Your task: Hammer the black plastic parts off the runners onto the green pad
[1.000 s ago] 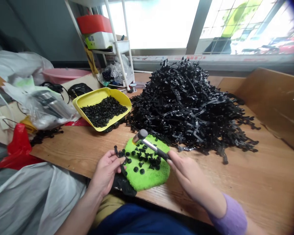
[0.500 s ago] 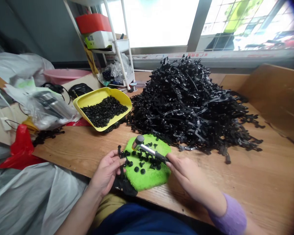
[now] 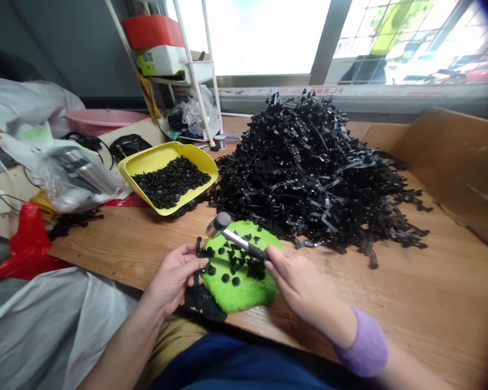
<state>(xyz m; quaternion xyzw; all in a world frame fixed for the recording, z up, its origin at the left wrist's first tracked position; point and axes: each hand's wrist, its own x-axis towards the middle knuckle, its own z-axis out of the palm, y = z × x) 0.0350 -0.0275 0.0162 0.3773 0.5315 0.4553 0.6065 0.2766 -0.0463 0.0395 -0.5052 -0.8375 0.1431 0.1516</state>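
My left hand (image 3: 177,276) is closed on a narrow black plastic strip (image 3: 199,246) at the left edge of a fuzzy green cloth (image 3: 244,298). My fingers hide much of the strip. In my right hand (image 3: 298,279) is a small hammer (image 3: 244,245), gripped by its black handle, with its metal shaft and rounded grey head slanting up to the left. The head hangs above the cloth's upper left edge, apart from the strip. Several black mushroom-shaped plugs (image 3: 236,281) lie loose on the cloth, partly below the hammer.
A large heap of black strips (image 3: 300,173) rises behind the cloth. Left of it stands a yellow scoop tray (image 3: 129,168) filled with small black plugs. A white rack (image 3: 199,103) stands at the back, a cardboard sheet (image 3: 455,168) at the right. Bags (image 3: 20,241) crowd the left side.
The hammer and my right hand have moved left and slightly up, bringing the head closer above the strip. My left hand keeps its hold on the strip. The view has shifted slightly.
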